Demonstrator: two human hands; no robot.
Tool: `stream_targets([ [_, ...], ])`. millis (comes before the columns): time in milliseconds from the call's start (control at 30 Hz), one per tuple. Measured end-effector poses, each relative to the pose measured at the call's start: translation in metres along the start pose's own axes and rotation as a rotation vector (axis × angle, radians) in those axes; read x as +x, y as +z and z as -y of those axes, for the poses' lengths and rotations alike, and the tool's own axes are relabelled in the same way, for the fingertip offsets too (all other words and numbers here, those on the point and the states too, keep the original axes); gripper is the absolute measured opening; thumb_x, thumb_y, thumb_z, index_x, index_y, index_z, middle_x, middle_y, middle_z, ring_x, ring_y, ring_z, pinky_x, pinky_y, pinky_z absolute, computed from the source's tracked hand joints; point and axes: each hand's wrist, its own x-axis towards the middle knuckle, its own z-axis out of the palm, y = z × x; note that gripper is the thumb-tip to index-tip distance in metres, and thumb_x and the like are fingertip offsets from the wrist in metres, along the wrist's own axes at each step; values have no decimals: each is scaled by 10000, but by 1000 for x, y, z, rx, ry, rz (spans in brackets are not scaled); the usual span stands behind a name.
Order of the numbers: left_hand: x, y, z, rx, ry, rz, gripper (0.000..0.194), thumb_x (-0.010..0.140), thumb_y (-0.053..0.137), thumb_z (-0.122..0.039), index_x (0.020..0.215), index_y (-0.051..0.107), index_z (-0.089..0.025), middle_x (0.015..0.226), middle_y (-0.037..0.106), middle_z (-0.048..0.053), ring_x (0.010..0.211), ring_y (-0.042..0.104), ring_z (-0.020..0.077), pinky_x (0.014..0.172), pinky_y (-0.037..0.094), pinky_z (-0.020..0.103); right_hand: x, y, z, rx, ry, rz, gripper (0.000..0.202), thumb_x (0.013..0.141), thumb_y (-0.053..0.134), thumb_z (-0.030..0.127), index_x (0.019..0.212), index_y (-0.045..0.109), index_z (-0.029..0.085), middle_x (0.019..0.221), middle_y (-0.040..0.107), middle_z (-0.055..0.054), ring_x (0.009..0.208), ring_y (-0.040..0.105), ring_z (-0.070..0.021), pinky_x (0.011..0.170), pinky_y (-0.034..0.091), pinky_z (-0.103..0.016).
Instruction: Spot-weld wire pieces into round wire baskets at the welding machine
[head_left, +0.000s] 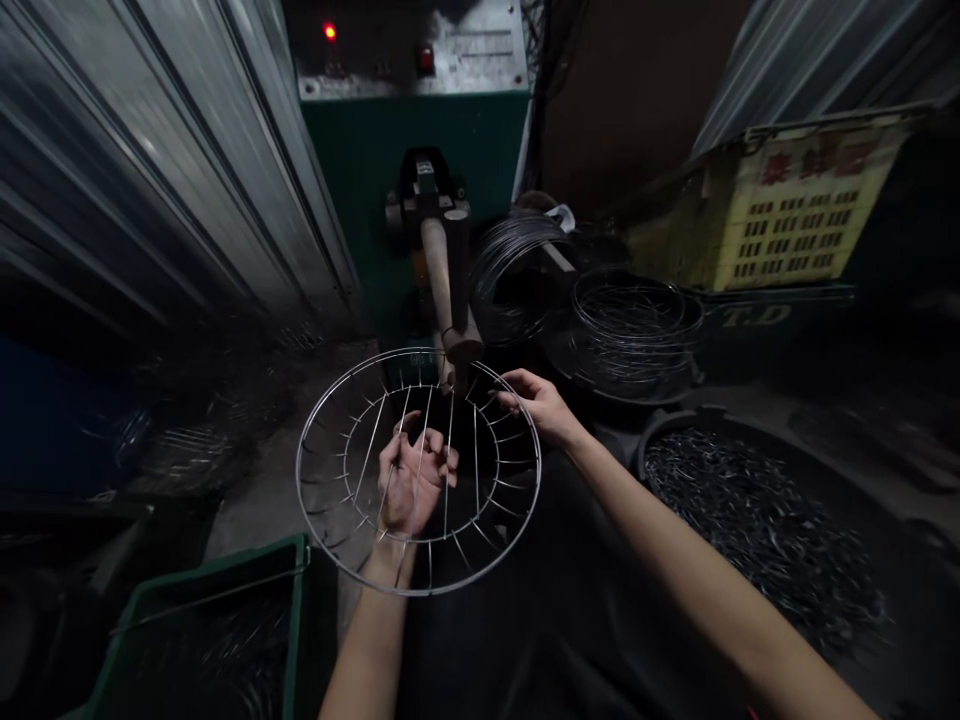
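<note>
A round wire basket [531, 500], made of two rings joined by short spokes with straight bars across the inner ring, is held level at the welding machine's electrode [462, 345]. Beneath it, my left hand [417, 480] is palm up, fingers curled about the bars of the inner ring. At the far right of the rim, my right hand [541, 402] has its thumb and fingers pinched together. A short dark piece of wire seems to sit at those fingertips, though it is small and hard to see. The electrode arm hides part of the rim.
The green machine [337, 150] stands ahead with a red light on. Coils of wire [517, 250] and a wire-filled basin [637, 330] lie behind my right hand. At right are a tub of short wire pieces [750, 530] and a yellow crate [795, 220]. A green crate [296, 620] is lower left.
</note>
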Motion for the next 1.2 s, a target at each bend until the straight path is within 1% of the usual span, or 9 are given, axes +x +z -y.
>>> stream_targets([
  [133, 8, -2, -4, 5, 61, -30, 317, 839, 440, -424, 1126, 455, -292, 748, 503, -18, 622, 576, 146, 465, 459, 229, 13, 13, 3, -4, -16, 12, 385, 625, 760, 434, 886, 621, 186, 744, 581, 25, 592, 459, -73, 527, 364, -212],
  [233, 14, -2, -6, 11, 67, -40, 305, 836, 444, -430, 1105, 459, -287, 737, 498, -22, 610, 571, 145, 454, 448, 222, 22, 19, 3, -18, -24, 10, 390, 627, 751, 454, 877, 624, 182, 724, 566, 28, 574, 435, -71, 514, 353, -214],
  [533, 15, -1, -7, 32, 90, -115, 347, 803, 473, -457, 1106, 468, -288, 712, 468, -28, 602, 542, 130, 447, 426, 209, 36, 26, 5, -17, -47, 39, 402, 580, 755, 493, 785, 622, 174, 634, 556, 41, 531, 406, -67, 501, 336, -221],
  [700, 14, -3, -7, 23, 84, -88, 338, 810, 465, -445, 1117, 467, -306, 727, 468, -26, 610, 544, 129, 453, 424, 205, 40, 28, 3, -2, -45, 37, 374, 593, 762, 461, 792, 634, 170, 642, 560, 45, 519, 393, -57, 501, 328, -218],
  [833, 14, -8, -11, 23, 50, -42, 348, 779, 497, -410, 1114, 483, -315, 814, 517, -5, 700, 589, 147, 549, 483, 246, 36, 22, 1, 59, -44, 42, 385, 596, 775, 427, 855, 634, 179, 748, 612, 24, 585, 468, -73, 527, 359, -214],
  [900, 15, -9, -13, 41, 15, -23, 326, 772, 508, -390, 1087, 492, -305, 851, 539, 7, 754, 610, 164, 608, 507, 280, 27, 14, -1, 60, -41, 27, 377, 620, 766, 417, 884, 632, 184, 801, 626, 10, 636, 502, -87, 549, 379, -216],
  [967, 16, -8, -13, 38, -4, -19, 269, 786, 507, -375, 1043, 494, -297, 817, 542, 2, 742, 615, 164, 602, 504, 274, 15, 7, -3, 38, -31, 9, 370, 651, 749, 421, 914, 629, 189, 821, 630, 1, 653, 511, -93, 558, 391, -220],
  [1067, 14, -5, -10, 18, 28, -25, 198, 818, 495, -372, 999, 479, -294, 740, 525, -14, 694, 609, 162, 562, 489, 253, 4, 4, -2, -28, -23, 5, 368, 664, 740, 433, 916, 632, 188, 804, 625, 0, 641, 510, -97, 559, 398, -229],
  [1200, 12, -4, -6, 4, 97, -22, 198, 844, 471, -390, 1019, 458, -299, 715, 517, -20, 684, 600, 170, 557, 490, 266, 12, 14, 2, -67, -67, 7, 334, 666, 728, 452, 814, 625, 172, 697, 585, 23, 582, 475, -85, 544, 379, -231],
])
